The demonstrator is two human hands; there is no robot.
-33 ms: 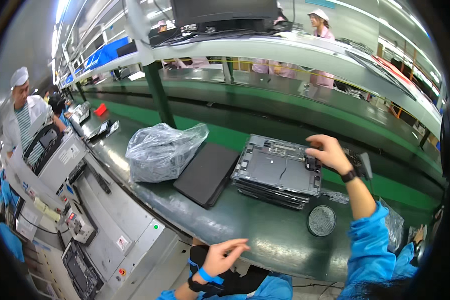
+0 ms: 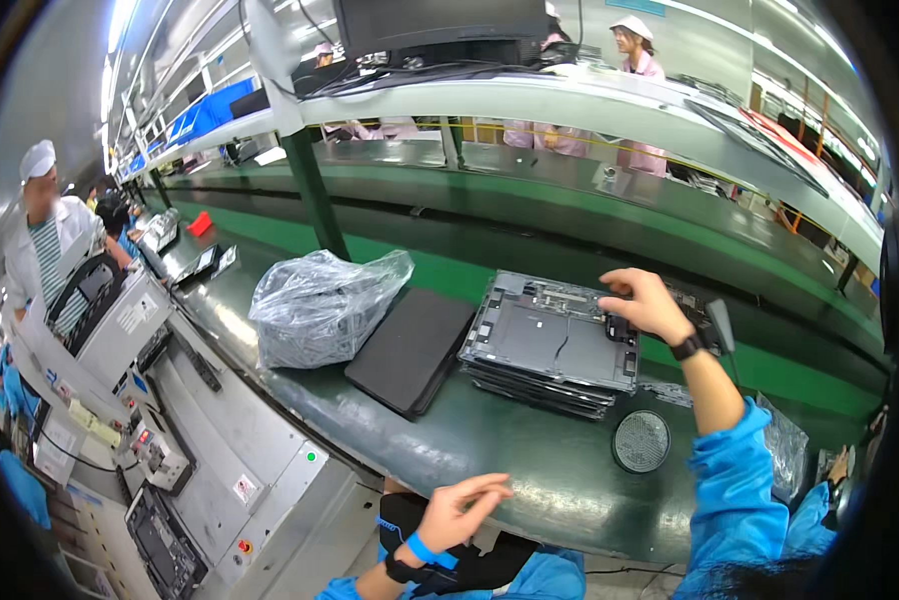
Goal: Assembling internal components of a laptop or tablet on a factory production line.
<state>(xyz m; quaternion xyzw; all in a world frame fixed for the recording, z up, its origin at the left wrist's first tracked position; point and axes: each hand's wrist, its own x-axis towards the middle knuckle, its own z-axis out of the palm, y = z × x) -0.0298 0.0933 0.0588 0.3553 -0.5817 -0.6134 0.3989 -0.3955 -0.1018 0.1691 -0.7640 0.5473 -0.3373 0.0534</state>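
My right hand (image 2: 654,306) is over the back right corner of a stack of grey laptop housings (image 2: 540,345). Its thumb and forefinger are bent and apart, and I see nothing between them. Just below the fingers, a small black part (image 2: 620,328) sits at the edge of the top housing; the hand partly hides whether they touch. On that housing lie a bare board strip and a thin black cable. My left hand (image 2: 460,512) hovers over my lap by the bench's front edge, fingers stretched out, holding nothing. It wears a blue wrist band (image 2: 430,552).
Left of the stack lie flat black panels (image 2: 410,350) and a clear plastic bag (image 2: 320,310) of parts. A round dark mesh-topped disc (image 2: 642,441) rests in front of the stack. A grey machine (image 2: 260,450) stands left; a co-worker (image 2: 55,240) is behind it. A shelf (image 2: 470,95) runs overhead.
My left hand has shifted slightly right and up. My right hand has moved a little left over the stack's corner. The whole view has shifted slightly.
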